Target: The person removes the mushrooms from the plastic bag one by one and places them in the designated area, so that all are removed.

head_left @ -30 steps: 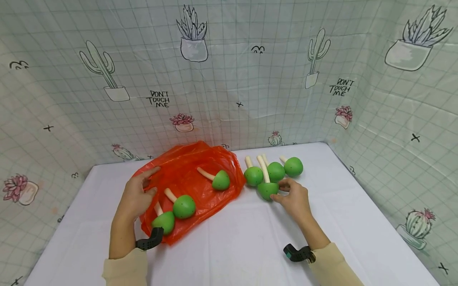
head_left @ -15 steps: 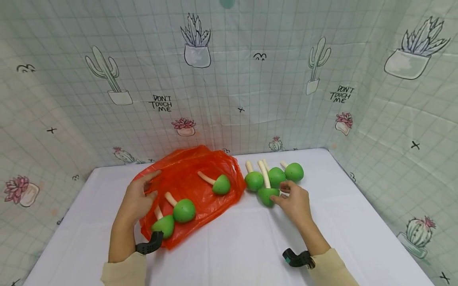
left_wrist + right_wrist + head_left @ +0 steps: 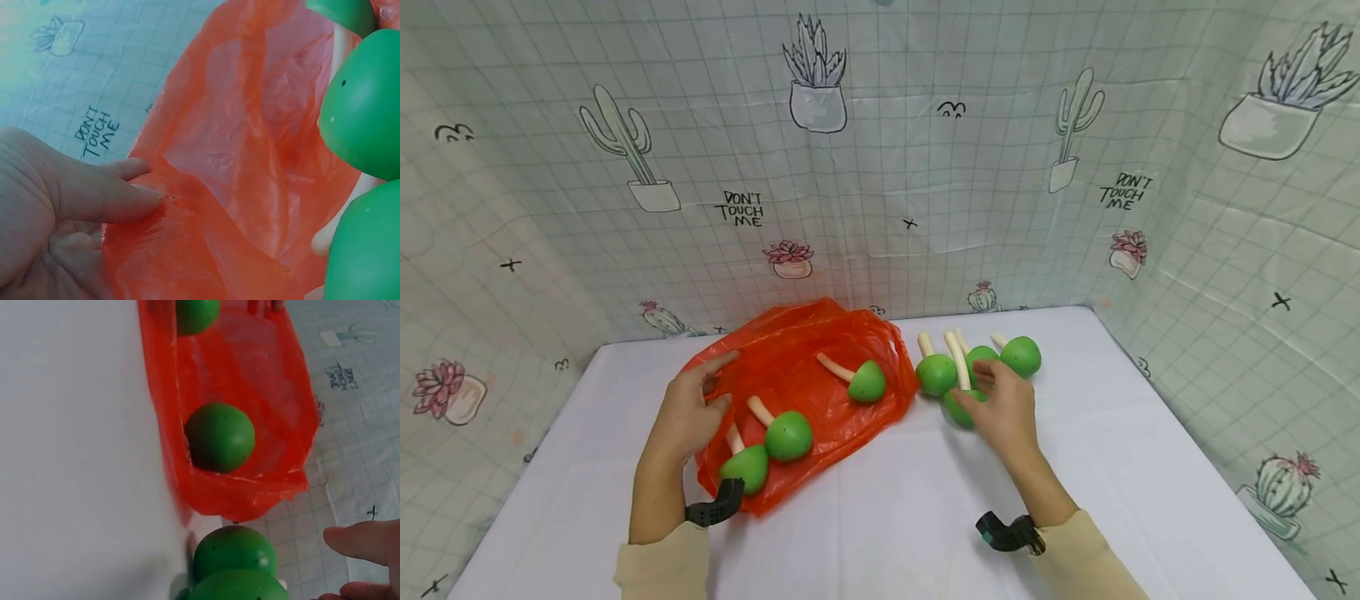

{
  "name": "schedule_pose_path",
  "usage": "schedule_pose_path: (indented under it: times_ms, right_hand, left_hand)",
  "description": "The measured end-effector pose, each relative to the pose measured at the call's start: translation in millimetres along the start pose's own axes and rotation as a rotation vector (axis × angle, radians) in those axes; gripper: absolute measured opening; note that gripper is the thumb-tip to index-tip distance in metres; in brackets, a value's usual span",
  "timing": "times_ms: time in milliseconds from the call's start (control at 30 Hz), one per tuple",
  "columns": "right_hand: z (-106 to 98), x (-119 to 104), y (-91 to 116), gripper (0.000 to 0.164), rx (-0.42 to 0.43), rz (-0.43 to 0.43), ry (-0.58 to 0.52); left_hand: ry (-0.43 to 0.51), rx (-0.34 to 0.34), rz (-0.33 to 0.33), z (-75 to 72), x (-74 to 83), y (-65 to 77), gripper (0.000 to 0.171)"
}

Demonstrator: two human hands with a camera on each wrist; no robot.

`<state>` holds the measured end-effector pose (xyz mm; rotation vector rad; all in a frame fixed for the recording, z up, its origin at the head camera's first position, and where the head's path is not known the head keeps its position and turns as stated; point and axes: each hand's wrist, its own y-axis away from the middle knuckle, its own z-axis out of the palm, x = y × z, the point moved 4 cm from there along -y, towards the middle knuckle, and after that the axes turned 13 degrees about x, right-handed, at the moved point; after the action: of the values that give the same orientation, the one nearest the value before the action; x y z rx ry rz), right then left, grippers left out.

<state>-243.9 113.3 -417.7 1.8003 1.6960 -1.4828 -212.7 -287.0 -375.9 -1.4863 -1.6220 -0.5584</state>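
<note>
My left hand [image 3: 688, 414] pinches the left edge of a red plastic bag [image 3: 831, 429]; in the left wrist view the thumb presses the film from above. Lying on its side, the bag gapes toward me with three toy mushrooms, green-capped and cream-stemmed, inside: one at front left [image 3: 745, 469], one beside it [image 3: 788, 436], one farther right [image 3: 867, 382]. My right hand [image 3: 1009, 412] hovers at another mushroom [image 3: 962, 410] right of the bag and partly covers its cap. Its fingers [image 3: 362, 542] are spread in the right wrist view, apart from the caps.
Behind the right hand lie more toy mushrooms: one near the bag's mouth [image 3: 936, 375], one half hidden [image 3: 981, 357], one at far right [image 3: 1021, 357]. A white cloth covers the table [image 3: 880, 533]. A cactus-printed sheet [image 3: 880, 167] walls off the back and sides.
My right hand has shifted slightly up and left, away from the cap its fingertips were at. My left hand and the bag stay in place; the head view tilts slightly.
</note>
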Motion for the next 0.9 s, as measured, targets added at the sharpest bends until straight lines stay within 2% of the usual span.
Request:
schedule_pose_path:
  times_ms: [467, 900]
  right_hand:
    - [32.8, -42.2, 9.4, 0.054, -0.076, -0.032, -0.077]
    - [70.1, -80.2, 34.2, 0.055, -0.151, -0.172, -0.156]
  left_hand:
    - [-0.007, 0.004, 0.005, -1.9, 0.6, -0.1, 0.06]
    - [-0.009, 0.007, 0.0, -3.3, -0.3, -0.9, 0.061]
